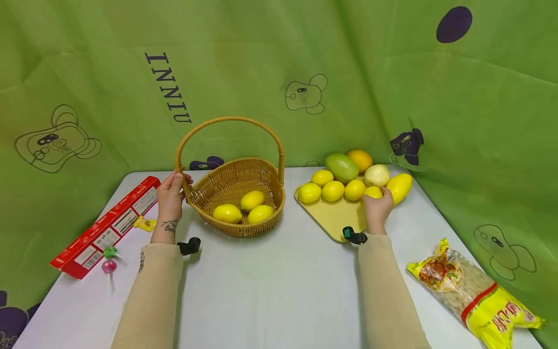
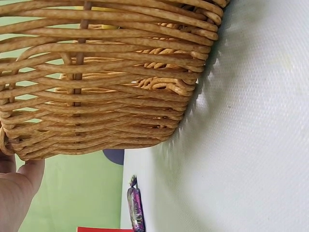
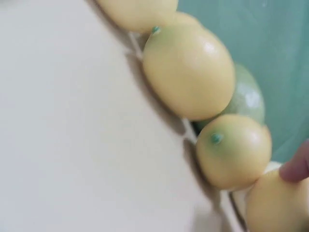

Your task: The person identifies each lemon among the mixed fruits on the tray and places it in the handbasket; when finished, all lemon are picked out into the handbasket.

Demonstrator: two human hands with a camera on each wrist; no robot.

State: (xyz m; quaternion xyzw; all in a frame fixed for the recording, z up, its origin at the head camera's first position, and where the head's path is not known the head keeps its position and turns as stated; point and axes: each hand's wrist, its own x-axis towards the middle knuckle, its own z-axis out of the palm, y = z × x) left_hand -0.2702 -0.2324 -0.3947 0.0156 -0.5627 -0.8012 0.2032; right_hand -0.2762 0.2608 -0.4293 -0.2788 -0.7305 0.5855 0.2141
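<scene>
Right hand point(image 1: 377, 207) is curled on a lemon point(image 1: 373, 192) by the tray point(image 1: 335, 220); fingertip contact is only seen up close, while the wicker basket point(image 1: 237, 194) rim is gripped by the left hand point(image 1: 171, 196).

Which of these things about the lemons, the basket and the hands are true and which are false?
1. Three lemons lie in the basket. True.
2. The left hand holds a lollipop. False: it grips the basket where the handle meets the rim; the lollipop lies on the table.
3. The right hand is on a lemon on the yellow tray. True.
4. The red box is inside the basket. False: it lies on the table, left of the basket.
5. The noodle packet lies at the right, away from both hands. True.
</scene>
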